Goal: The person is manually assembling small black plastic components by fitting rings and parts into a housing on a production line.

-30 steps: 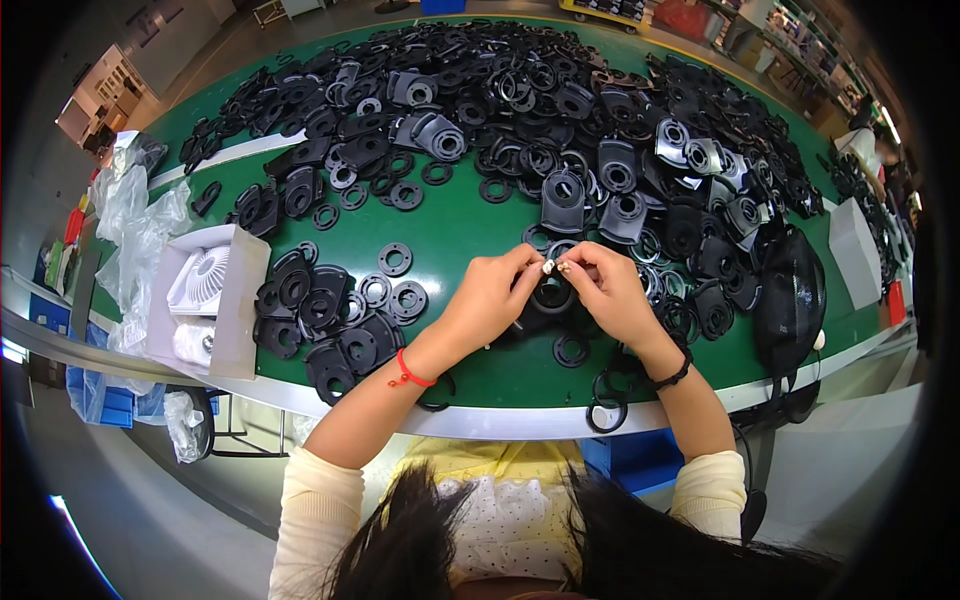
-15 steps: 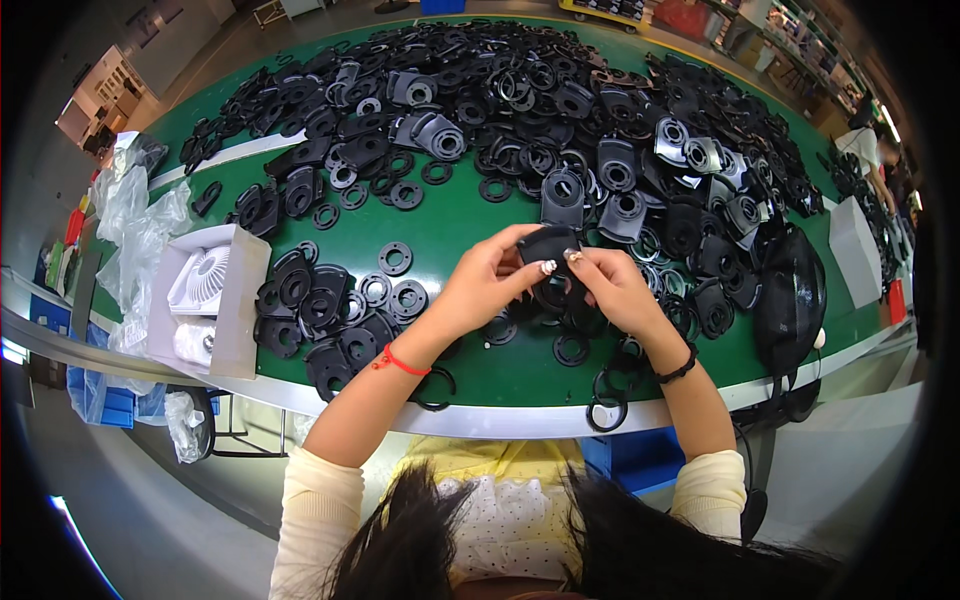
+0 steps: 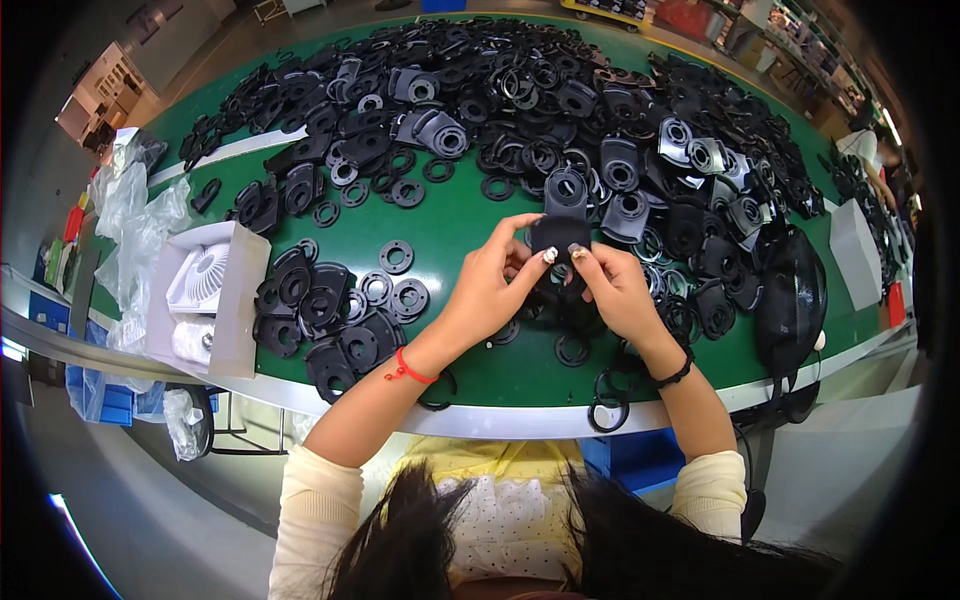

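Observation:
Between both hands I hold a black plastic part (image 3: 561,234), raised above the green table (image 3: 470,375). My left hand (image 3: 493,282) grips its left side, thumb on the near face and fingers behind. On the right side, my right hand (image 3: 622,290) pinches it with the thumb near its lower edge. The part's underside and most fingertips are hidden. Just beyond lies a black plate with a round ring (image 3: 567,189). Left of my hands are loose black rings (image 3: 396,257) and a small pile of black plates (image 3: 322,300).
A large heap of black parts (image 3: 480,80) covers the table's far side. At left stands an open white box (image 3: 250,300) holding a white fan (image 3: 207,275), beside clear plastic bags (image 3: 140,240). A black bag (image 3: 790,300) lies at right, near a white panel (image 3: 855,250).
The held black part has turned and tilted between my fingers. My left hand has shifted slightly to the right, its thumb now lower on the part.

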Motion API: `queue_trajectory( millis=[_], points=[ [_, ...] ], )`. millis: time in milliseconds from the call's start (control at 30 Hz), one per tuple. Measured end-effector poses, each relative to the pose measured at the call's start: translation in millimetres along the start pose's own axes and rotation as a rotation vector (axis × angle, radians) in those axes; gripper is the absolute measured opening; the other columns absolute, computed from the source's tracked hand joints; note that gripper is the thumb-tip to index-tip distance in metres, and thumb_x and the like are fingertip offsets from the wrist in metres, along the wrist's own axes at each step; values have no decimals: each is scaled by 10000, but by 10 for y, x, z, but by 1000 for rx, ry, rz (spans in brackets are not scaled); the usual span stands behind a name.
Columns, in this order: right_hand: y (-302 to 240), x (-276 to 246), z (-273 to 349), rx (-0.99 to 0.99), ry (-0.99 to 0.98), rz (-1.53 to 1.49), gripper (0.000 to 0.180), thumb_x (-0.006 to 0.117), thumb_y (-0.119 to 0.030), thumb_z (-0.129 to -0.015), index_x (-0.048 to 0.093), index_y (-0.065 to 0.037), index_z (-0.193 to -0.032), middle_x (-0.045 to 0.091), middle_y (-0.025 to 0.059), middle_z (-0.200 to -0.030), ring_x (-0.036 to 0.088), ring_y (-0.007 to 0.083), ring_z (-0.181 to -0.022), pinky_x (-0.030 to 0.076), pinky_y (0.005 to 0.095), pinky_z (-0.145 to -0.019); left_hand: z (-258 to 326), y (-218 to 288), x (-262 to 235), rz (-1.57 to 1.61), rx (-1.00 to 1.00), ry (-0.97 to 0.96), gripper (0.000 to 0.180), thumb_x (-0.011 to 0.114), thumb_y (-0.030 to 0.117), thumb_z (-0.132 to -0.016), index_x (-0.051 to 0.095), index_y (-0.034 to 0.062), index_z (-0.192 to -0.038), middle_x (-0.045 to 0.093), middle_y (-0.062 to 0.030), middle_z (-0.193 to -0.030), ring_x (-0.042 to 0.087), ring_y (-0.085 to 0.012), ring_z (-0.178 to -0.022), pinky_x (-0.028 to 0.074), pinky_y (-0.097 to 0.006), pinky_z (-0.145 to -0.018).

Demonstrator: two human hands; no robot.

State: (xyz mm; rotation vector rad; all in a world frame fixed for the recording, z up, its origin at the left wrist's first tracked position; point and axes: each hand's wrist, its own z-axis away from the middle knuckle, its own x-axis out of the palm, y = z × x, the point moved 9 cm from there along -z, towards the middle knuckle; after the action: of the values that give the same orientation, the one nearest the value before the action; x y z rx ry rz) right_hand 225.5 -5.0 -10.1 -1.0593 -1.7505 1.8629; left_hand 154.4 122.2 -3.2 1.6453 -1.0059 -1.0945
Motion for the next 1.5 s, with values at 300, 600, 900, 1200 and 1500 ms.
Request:
queue_trajectory(
  millis=[300,600,900,1200,1500],
  points=[
    [43,201,30,-59,-114,-54,286,555,-228,-959,631,19,-836,536,-13,-628,480,42,-541,357,212,-498,-11,-56,-132,-57,-26,109,216,491,167,-978,566,-30,-928,544,-60,-688,483,-104,-600,401,-263,-556],
    [142,217,17,201,-284,-142,375,563,-309,-947,683,1,-774,535,-22,-566,463,38,-525,351,207,-489,-27,-22,-132,-89,-55,82,218,482,161,-972,599,-22,-955,572,-77,-691,520,-154,-599,421,-282,-561],
    [181,-1225,-177,90,412,-458,326,486,-262,-977,568,15,-1129,599,17,-877,445,38,-580,319,173,-472,59,24,-4,-548,71,-239,406,735,240,-786,573,68,-1116,520,-116,-984,559,-268,-916,475,-355,-803],
    [-217,148,44,-171,-315,512,337,729,-197,-795,596,-67,-1075,545,91,-953,566,173,-726,480,283,-657,147,7,65,-729,134,-342,404,759,235,-733,589,81,-1066,525,-111,-992,522,-293,-986,446,-380,-873],
    [-35,-7,-13,-421,150,1002,522,664,-307,-837,493,-99,-1284,424,235,-1310,421,370,-1181,344,471,-962,34,135,-93,-715,146,-152,177,572,160,-888,588,5,-972,616,-166,-869,599,-355,-831,484,-420,-731]
  ],
)
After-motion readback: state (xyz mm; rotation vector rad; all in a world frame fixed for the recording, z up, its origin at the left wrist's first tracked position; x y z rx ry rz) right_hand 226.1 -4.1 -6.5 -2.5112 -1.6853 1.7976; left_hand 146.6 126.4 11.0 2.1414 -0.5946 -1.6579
